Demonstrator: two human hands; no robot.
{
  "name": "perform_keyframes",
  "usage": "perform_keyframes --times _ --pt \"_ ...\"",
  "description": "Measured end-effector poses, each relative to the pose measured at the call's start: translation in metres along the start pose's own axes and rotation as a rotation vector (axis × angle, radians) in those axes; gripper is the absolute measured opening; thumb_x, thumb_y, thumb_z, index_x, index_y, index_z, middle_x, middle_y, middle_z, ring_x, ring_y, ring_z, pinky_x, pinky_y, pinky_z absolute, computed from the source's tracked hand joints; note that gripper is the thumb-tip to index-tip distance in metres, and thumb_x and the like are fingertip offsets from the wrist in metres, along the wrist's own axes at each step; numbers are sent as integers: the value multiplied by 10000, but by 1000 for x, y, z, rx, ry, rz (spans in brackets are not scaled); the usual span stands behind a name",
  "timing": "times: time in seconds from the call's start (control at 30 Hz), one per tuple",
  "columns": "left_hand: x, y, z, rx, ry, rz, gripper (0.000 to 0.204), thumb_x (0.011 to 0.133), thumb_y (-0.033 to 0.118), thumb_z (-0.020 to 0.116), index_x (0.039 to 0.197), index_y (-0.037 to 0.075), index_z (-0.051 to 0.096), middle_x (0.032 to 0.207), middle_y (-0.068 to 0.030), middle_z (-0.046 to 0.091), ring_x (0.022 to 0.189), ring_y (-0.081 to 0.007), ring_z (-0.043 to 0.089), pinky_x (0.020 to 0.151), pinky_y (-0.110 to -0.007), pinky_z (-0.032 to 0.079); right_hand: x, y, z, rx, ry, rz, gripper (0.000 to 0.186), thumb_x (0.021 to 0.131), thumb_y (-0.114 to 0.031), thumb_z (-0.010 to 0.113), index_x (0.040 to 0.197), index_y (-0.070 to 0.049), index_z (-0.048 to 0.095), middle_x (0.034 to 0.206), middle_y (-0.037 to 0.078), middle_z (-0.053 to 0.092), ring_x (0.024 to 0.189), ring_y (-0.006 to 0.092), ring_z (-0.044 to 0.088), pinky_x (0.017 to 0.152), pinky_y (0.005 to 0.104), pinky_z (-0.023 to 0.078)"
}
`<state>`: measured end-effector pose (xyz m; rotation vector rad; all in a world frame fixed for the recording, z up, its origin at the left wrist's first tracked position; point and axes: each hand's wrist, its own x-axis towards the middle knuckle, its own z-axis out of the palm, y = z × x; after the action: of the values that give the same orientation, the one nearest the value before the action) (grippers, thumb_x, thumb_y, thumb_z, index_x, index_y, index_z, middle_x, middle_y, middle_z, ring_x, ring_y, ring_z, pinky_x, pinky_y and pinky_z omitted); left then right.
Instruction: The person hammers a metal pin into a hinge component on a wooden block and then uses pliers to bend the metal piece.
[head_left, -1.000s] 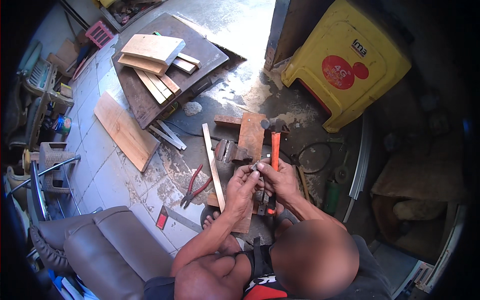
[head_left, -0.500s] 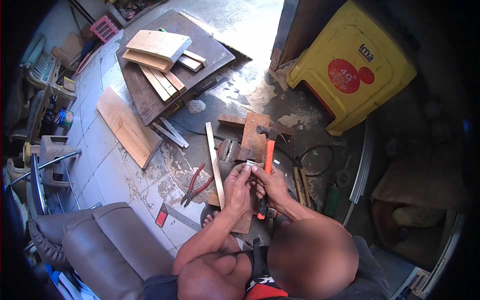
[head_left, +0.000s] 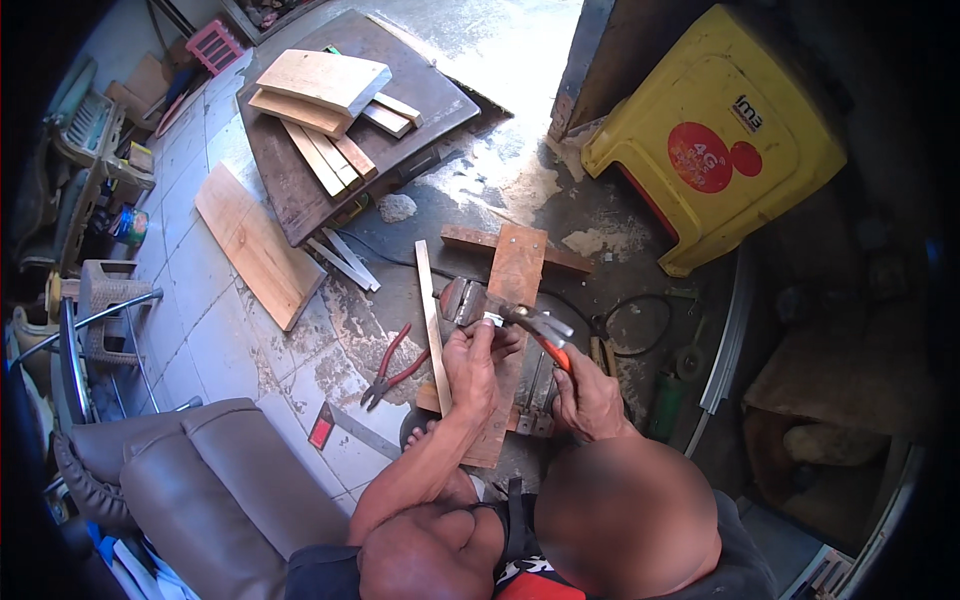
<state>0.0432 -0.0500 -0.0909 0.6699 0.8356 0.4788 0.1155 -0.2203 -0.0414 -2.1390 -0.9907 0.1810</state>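
Observation:
My left hand (head_left: 472, 372) pinches a small whitish piece (head_left: 493, 319) between thumb and fingers, beside a metal vise (head_left: 462, 300). What the piece is, I cannot make out. In my right hand (head_left: 592, 402) is a claw hammer (head_left: 556, 353) with an orange handle, gripped along the handle. Its metal head is raised just right of the small piece and looks apart from it. Under both hands lies a reddish-brown wooden board (head_left: 516, 262) with a crosspiece. A narrow pale wood strip (head_left: 432, 320) leans left of my left hand.
Red-handled pliers (head_left: 388, 370) and a square (head_left: 350, 430) lie on the floor to the left. Wood pieces (head_left: 320, 85) are stacked on a dark low table (head_left: 420, 100). A yellow plastic stool (head_left: 715, 140) stands far right, a brown padded seat (head_left: 215, 490) near left.
My right hand has let go of the small piece, moved right and taken up the hammer, whose head now tilts toward the left hand. My left hand still holds the piece.

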Motion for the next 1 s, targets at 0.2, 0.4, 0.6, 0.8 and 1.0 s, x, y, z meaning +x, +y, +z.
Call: perform_keyframes --times 0.2,0.4,0.6,0.8,1.0 --pt "2 -6 -3 7 42 7 206 1042 187 643 1086 -8 594 898 -113 716 790 -214 738 752 -336 628 7 -3 -10 -99 -44 -65 510 966 -136 692 1444 -59 529 805 167 607 637 350 641 561 467 539" --pt "4 -6 -6 -8 8 36 188 1042 184 634 1072 2 597 929 -113 732 783 -202 733 737 -325 620 13 -7 -13 -241 -185 -28 527 965 -159 698 1449 -47 521 814 167 616 617 346 648 536 460 539" --pt "5 -8 -1 -6 -7 36 184 1044 163 638 1064 -12 585 905 -111 700 772 -188 724 718 -315 617 6 11 0 -142 -115 -69 509 964 -144 690 1440 -68 524 821 190 627 649 382 658 545 482 542" --pt "9 -13 -6 35 11 79 166 1039 156 630 1080 -4 613 889 -93 713 765 -182 729 717 -309 615 13 -5 -8 -239 -230 -10 507 976 -156 672 1449 -78 508 827 206 629 634 416 652 550 520 537" --pt "10 -12 -8 36 19 54 156 1039 155 627 1074 6 599 916 -109 714 781 -190 730 728 -310 609 24 -18 -19 -246 -262 23 480 999 -199 638 1448 -83 513 854 206 641 634 445 648 573 545 544"
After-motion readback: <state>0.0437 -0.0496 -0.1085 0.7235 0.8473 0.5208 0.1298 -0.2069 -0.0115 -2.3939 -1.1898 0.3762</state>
